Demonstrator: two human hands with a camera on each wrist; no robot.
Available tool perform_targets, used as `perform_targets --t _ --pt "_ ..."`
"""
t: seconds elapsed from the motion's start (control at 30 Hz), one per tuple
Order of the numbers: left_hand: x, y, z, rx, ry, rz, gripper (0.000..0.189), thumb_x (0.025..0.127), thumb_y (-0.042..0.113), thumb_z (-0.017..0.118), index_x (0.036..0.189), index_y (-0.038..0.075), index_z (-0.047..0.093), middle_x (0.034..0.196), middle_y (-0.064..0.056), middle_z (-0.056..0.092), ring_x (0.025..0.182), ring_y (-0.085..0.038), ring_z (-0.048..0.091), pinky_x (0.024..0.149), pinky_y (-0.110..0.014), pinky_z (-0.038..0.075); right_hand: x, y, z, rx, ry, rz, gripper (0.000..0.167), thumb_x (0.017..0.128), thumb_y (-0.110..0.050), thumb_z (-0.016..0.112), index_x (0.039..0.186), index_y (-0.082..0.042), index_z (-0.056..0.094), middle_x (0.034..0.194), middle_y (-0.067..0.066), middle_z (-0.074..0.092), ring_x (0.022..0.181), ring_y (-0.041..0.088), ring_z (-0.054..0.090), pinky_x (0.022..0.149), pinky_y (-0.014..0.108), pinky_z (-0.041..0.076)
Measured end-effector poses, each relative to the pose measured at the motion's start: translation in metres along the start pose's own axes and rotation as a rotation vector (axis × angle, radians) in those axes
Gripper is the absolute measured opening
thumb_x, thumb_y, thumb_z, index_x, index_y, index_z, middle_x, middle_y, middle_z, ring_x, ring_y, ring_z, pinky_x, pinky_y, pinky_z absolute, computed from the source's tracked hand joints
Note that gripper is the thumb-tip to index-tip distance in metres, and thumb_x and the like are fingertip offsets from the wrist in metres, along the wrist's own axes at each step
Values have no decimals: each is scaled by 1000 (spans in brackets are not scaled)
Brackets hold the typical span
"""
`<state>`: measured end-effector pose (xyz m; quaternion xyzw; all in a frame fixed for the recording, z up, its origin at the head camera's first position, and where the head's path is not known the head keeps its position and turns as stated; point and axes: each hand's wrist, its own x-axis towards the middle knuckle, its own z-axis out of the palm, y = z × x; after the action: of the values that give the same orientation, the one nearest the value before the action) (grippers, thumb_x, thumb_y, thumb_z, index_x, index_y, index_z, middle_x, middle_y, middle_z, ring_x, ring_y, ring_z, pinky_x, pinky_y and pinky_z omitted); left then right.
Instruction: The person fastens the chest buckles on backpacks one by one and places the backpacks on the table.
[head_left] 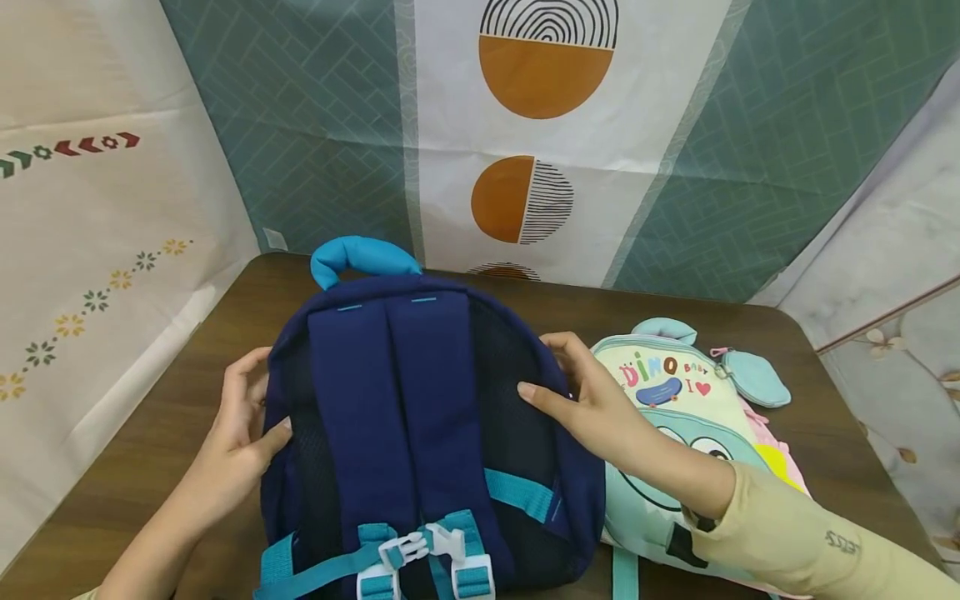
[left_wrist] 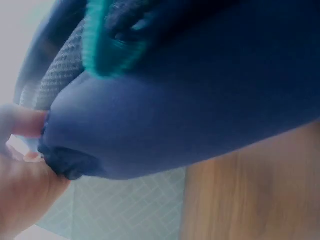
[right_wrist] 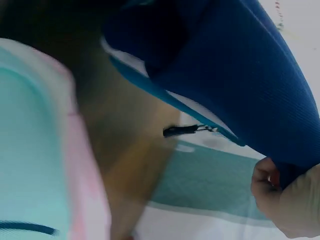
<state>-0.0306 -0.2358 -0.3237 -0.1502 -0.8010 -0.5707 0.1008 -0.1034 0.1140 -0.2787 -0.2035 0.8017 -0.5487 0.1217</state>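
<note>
Gripping navy backpack [head_left: 442, 400] by opposite sides with left hand [head_left: 243, 421] and right hand [head_left: 588, 400], equally near, pointing handle [head_left: 367, 254] away lengthwise.

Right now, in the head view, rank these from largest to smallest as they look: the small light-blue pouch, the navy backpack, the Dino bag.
1. Navy backpack
2. Dino bag, partly covered by the right arm
3. Small light-blue pouch

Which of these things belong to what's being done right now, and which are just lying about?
In hand:
navy backpack, with turquoise straps and white buckles
left hand and right hand, gripping its sides

Apparently just lying about:
mint dinosaur backpack, held by neither hand
small mint pouch at its edge
</note>
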Motion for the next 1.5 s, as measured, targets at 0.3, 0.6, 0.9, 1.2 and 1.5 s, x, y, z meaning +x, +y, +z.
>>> perform_targets --t 0.3,0.6,0.9,1.2,1.5 --pt "20 -10 -8 194 -100 -76 73 90 -10 48 148 16 14 140 -17 35 124 -8 41 90 -12 38 25 38 8 92 -11 262 41 93 -21 59 128 -9 40 127 12 53 108 25 55 90 37 45" --pt "48 -46 -17 356 -224 -251 61 97 5 47 148 7 15 144 -31 28 127 -51 33 94 -64 35 47 43 22 -296 -184 364 81 82 -34 71 140 -5 23 125 17 54 115 30 52 95 45 41" --pt "82 -91 0 457 -376 -299 51 99 9 40 145 2 20 138 -32 37 121 -48 42 91 -58 40 93 53 23 -735 -465 412 94 84 -36 69 142 11 13 133 29 45 122 35 47 100 41 40" --pt "90 -94 0 356 -532 -369 53 101 13 36 146 0 11 142 -34 24 127 -49 29 97 -62 30 109 62 27 -929 -554 420 71 88 -34 64 134 10 32 126 25 50 74 30 67 66 34 55" --pt "88 -87 16 653 -501 -395 53 103 26 32 148 4 14 126 -40 31 105 -50 48 83 -56 42 111 66 27 -1234 -579 372 68 90 -41 59 135 6 41 128 16 54 111 30 56 86 42 49"
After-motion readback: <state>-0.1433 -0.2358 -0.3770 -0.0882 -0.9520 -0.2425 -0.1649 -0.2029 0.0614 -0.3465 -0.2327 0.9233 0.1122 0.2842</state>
